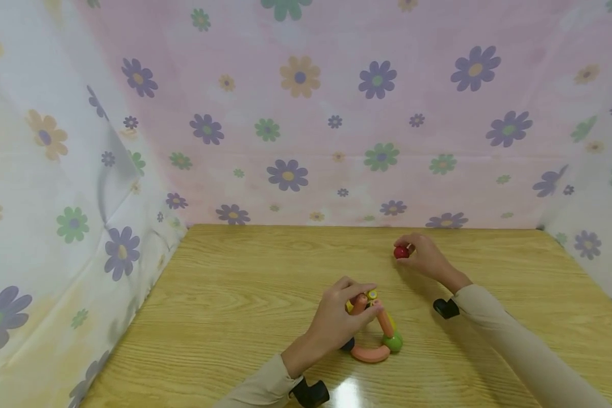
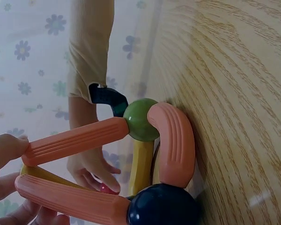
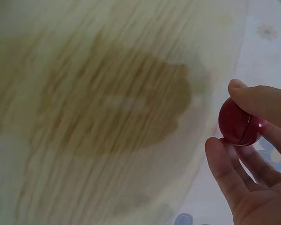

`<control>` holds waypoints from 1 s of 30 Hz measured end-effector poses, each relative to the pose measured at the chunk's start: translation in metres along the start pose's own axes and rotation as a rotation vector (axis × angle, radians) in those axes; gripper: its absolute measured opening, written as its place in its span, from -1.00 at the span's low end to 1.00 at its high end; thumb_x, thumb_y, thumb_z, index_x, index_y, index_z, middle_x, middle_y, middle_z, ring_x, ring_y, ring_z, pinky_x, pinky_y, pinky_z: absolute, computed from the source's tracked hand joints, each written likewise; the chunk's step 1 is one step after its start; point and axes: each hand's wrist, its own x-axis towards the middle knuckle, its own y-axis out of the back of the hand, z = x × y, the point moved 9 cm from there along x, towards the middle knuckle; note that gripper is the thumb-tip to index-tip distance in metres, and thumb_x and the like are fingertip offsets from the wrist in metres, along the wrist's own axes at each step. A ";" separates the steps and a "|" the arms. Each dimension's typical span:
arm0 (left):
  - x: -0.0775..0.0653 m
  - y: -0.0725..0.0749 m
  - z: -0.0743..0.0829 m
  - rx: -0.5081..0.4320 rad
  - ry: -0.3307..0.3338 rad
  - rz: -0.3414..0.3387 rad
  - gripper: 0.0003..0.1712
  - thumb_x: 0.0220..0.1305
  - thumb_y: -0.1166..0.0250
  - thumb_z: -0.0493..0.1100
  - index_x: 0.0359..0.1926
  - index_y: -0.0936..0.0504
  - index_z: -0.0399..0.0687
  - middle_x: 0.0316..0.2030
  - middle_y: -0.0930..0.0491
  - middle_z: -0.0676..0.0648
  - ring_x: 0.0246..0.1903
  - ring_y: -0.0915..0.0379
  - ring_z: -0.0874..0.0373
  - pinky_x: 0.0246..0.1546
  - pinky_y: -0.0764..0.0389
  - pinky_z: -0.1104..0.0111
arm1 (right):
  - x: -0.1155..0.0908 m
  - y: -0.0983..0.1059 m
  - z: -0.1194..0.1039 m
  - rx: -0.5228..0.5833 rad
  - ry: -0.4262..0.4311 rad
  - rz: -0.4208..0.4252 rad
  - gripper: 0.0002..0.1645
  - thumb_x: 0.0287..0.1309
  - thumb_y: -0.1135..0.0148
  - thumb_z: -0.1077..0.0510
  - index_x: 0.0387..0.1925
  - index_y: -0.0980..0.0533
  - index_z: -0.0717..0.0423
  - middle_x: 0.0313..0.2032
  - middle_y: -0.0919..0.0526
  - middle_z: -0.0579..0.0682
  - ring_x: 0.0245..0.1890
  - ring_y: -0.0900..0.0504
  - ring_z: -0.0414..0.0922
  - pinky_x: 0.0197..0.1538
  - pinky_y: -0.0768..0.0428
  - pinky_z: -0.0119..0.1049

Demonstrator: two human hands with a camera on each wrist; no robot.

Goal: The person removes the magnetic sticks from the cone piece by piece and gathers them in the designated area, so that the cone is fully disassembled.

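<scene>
A small frame of toy building rods and balls stands on the table. My left hand (image 1: pixel 331 317) pinches the upper ends of its two straight orange rods (image 2: pixel 77 140), which lean towards each other. At its base a curved orange rod (image 1: pixel 370 355) joins a green ball (image 1: pixel 394 341) to a dark blue ball (image 2: pixel 161 206). Yellow rods (image 2: pixel 141 164) show behind, partly hidden by the orange ones. Farther back and to the right, my right hand (image 1: pixel 428 260) holds a red ball (image 3: pixel 234 123) between thumb and fingers, close over the table.
The wood-grain table (image 1: pixel 245 272) reaches back to a pink flowered cloth (image 1: pixel 331 153). Similar white flowered cloth (image 1: pixel 46 226) hangs along the left side, with more on the right. Each wrist wears a black band (image 1: pixel 446 308) below a beige sleeve.
</scene>
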 end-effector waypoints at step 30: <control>0.000 0.000 -0.002 -0.002 0.018 -0.012 -0.60 0.23 -0.31 -0.01 0.06 -0.63 -0.04 -0.29 -0.49 0.06 -0.38 -0.36 0.31 -0.49 -0.41 0.55 | 0.006 -0.005 0.018 0.044 -0.036 0.039 -0.58 -0.07 -0.32 0.46 -0.08 -0.52 0.51 -0.17 -0.53 0.40 -0.20 -0.54 0.25 -0.15 -0.56 0.08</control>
